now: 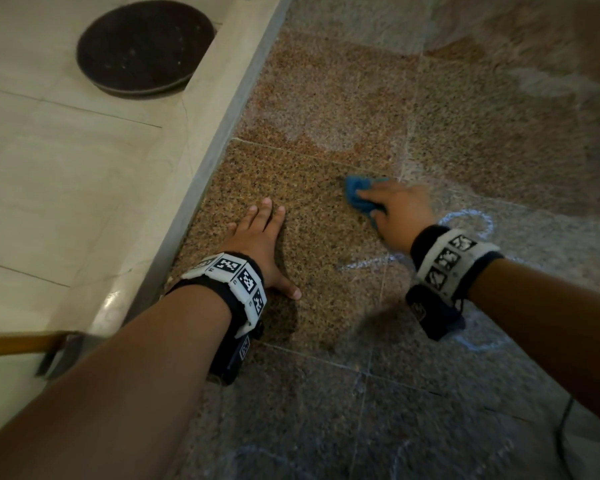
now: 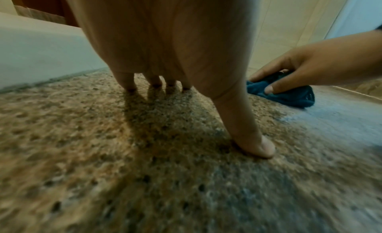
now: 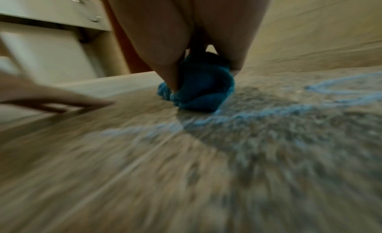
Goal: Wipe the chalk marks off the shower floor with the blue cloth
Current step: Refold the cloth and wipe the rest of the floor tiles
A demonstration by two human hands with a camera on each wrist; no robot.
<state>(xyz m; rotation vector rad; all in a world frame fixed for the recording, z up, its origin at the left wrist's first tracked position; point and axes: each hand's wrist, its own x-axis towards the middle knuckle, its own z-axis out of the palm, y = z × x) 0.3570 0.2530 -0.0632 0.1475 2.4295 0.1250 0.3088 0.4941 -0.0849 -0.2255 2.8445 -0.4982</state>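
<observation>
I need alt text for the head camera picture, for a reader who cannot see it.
A right hand presses a bunched blue cloth onto a speckled shower floor, beside pale chalk marks. The left hand rests flat on the floor near a pale raised ledge.

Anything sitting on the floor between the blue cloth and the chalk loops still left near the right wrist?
Nothing visible does. The right hand grips the blue cloth on the speckled floor, and the chalk marks lie just behind it on bare tile. The left hand rests flat well off to the other side.
</observation>
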